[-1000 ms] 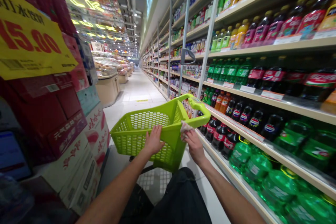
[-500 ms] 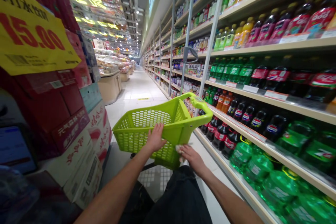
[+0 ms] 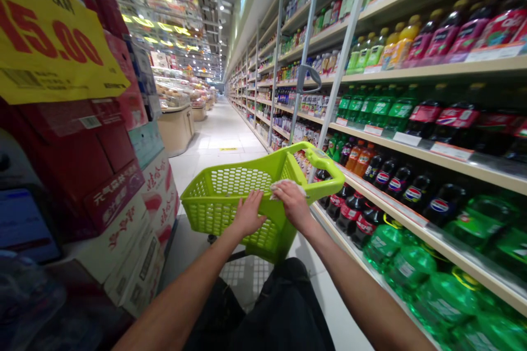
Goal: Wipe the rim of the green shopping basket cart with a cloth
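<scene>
At twelve o'clock, a lime-green, honeycomb-holed plastic shopping cart [image 3: 272, 241] is standing, probably stiff and light. The open left hand [image 3: 249, 216] is resting on its near side; just past twelve, the right hand [image 3: 292, 202] is pinching a crumpled whitish cloth [image 3: 274, 187], seemingly soft, against it. Toward one, its looped green plastic handle [image 3: 325, 162] is offering the likeliest hold.

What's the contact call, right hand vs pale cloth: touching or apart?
Touching. The head view shows the right hand with its fingers over the pale cloth, whose edges poke out around them.
</scene>
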Action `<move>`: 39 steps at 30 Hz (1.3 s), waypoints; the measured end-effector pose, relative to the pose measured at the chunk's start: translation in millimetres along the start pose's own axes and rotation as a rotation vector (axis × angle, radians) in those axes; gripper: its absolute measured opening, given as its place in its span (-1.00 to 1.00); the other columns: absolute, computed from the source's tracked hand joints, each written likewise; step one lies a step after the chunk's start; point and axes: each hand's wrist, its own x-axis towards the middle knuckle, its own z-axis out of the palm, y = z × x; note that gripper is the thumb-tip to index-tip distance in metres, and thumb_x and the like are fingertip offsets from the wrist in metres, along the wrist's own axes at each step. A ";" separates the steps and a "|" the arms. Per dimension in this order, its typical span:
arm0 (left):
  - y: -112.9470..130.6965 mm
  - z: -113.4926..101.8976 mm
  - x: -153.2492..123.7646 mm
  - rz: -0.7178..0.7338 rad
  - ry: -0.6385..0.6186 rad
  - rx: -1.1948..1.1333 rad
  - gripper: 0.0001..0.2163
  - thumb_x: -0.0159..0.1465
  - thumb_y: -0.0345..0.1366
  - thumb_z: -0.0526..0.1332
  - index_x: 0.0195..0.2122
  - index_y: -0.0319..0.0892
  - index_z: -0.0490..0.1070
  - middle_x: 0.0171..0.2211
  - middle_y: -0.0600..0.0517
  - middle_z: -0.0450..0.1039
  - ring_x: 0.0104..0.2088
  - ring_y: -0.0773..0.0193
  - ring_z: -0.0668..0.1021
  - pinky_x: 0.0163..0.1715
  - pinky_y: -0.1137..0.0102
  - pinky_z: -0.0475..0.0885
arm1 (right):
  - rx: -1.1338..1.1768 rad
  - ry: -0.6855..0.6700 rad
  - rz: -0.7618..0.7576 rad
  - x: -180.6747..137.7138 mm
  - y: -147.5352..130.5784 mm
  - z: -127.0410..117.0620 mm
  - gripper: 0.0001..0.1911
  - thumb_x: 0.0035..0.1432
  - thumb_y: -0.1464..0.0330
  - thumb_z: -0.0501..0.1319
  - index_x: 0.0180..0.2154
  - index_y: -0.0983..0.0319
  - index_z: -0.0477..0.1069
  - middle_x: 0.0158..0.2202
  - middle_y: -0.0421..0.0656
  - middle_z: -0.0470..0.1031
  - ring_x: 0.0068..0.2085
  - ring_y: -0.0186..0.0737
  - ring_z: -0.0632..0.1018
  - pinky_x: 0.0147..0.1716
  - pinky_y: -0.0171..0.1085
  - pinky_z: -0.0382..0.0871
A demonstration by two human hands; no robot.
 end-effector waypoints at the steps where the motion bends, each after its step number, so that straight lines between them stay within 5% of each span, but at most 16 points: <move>1: -3.2 -0.3 -0.5 0.003 0.006 -0.011 -0.37 0.09 -0.31 0.12 0.19 -0.23 -0.06 0.24 -0.11 -0.06 0.24 0.13 -0.01 0.15 0.00 -0.07 | -0.002 -0.004 -0.020 0.2 -2.8 3.1 -0.69 0.14 0.52 -0.01 -0.15 0.21 0.41 -0.10 -0.10 0.46 0.00 -0.18 0.39 0.04 -0.11 0.24; 7: 5.6 -1.2 5.6 -0.035 0.217 -0.274 -0.53 0.17 -0.41 0.00 0.14 -0.17 0.06 0.19 -0.09 0.10 0.19 0.18 0.14 0.16 -0.01 -0.11 | -0.100 0.200 0.212 -2.0 24.0 -33.3 -0.59 0.07 0.53 0.01 -0.01 0.25 0.29 -0.08 -0.01 0.41 0.00 -0.09 0.38 0.01 0.02 0.24; 11: 48.9 -4.8 26.7 0.126 0.417 -0.596 -0.59 0.23 -0.32 -0.05 0.12 -0.24 0.10 0.16 -0.12 0.15 0.16 0.23 0.21 0.16 0.20 0.07 | 0.097 0.057 0.144 -1.5 7.5 -20.6 -0.39 0.00 0.56 -0.01 0.15 0.27 0.03 0.08 0.04 0.24 0.13 -0.07 0.24 0.08 0.05 0.16; 14: 78.3 -3.4 42.5 0.239 0.385 -0.643 -0.61 0.24 -0.24 -0.04 0.08 -0.24 0.17 0.10 -0.11 0.23 0.11 0.22 0.27 0.11 0.25 0.16 | 0.249 0.084 0.185 -2.7 -0.4 -13.3 -0.29 0.01 0.55 -0.03 0.21 0.23 -0.18 0.19 0.01 0.05 0.18 -0.11 0.16 0.08 -0.01 0.19; 17: 92.8 3.9 54.1 0.221 0.363 -0.475 -0.65 0.15 -0.21 0.11 -0.03 -0.16 0.30 0.04 -0.09 0.28 0.05 0.12 0.31 0.06 0.15 0.20 | 0.141 0.160 0.252 -5.9 13.3 -21.7 -0.28 -0.03 0.58 -0.05 0.19 0.23 -0.14 0.20 -0.01 0.04 0.18 -0.08 0.17 0.06 0.01 0.19; 20: 81.4 13.0 60.7 0.244 0.399 -0.368 -0.68 0.11 -0.34 0.15 -0.08 -0.13 0.34 -0.01 -0.06 0.32 -0.03 0.14 0.36 -0.01 0.19 0.27 | -0.082 0.118 0.222 -8.5 32.9 -28.4 -0.33 -0.05 0.56 -0.03 0.16 0.26 -0.02 0.07 0.02 0.25 0.06 -0.05 0.31 -0.01 -0.01 0.25; 23: 34.8 19.1 57.9 0.283 0.408 -0.378 -0.66 0.09 -0.49 0.08 -0.10 -0.15 0.36 -0.06 -0.04 0.35 -0.05 0.21 0.38 -0.02 0.28 0.29 | -0.201 0.009 0.203 -8.3 44.9 -26.8 -0.36 -0.03 0.51 0.01 0.14 0.30 0.01 -0.06 0.02 0.38 -0.09 -0.07 0.41 -0.06 -0.04 0.26; 28: -44.1 23.9 44.1 0.017 0.529 -0.496 -0.66 0.00 -0.60 0.01 -0.26 -0.21 0.42 -0.09 -0.09 0.34 -0.05 0.19 0.38 -0.01 0.23 0.28 | -0.271 -0.099 0.276 0.1 43.4 -14.1 -0.58 0.04 0.39 0.05 0.00 0.26 0.25 -0.13 -0.06 0.46 -0.07 -0.05 0.39 0.06 0.05 0.04; 32: -35.8 25.8 53.7 0.013 0.586 -0.704 -0.58 -0.06 -0.64 -0.02 -0.21 -0.20 0.39 -0.06 -0.07 0.33 -0.02 0.22 0.36 0.04 0.24 0.22 | -0.202 -0.165 0.257 12.6 23.0 11.8 -0.70 0.07 0.36 0.08 -0.12 0.23 0.36 -0.13 -0.07 0.48 -0.07 -0.05 0.41 0.09 0.10 -0.05; 35: -13.4 18.8 65.5 -0.052 0.626 -0.909 -0.56 -0.07 -0.59 0.07 -0.13 -0.19 0.33 -0.09 -0.05 0.36 -0.04 0.20 0.37 0.05 0.22 0.21 | 0.006 -0.161 0.263 23.1 7.6 34.5 -0.68 0.07 0.36 0.08 -0.10 0.25 0.35 -0.20 -0.06 0.50 -0.15 -0.10 0.46 -0.03 -0.03 0.20; 37: 0.0 11.6 67.5 -0.119 0.553 -1.150 -0.59 -0.07 -0.51 0.13 -0.14 -0.19 0.33 -0.16 -0.04 0.40 -0.12 0.19 0.42 -0.01 0.25 0.26 | 0.193 -0.100 0.275 29.5 0.1 46.6 -0.72 0.10 0.38 0.05 -0.14 0.25 0.36 -0.23 -0.08 0.51 -0.21 -0.18 0.49 -0.15 -0.18 0.33; 39: 11.3 5.6 64.1 -0.132 0.334 -1.479 -0.61 -0.08 -0.45 0.16 -0.16 -0.19 0.34 -0.23 -0.01 0.43 -0.20 0.21 0.46 -0.10 0.28 0.34 | 0.316 0.024 0.335 34.5 -6.6 55.3 -0.79 0.12 0.40 0.03 -0.23 0.22 0.39 -0.27 -0.10 0.51 -0.23 -0.23 0.50 -0.20 -0.25 0.36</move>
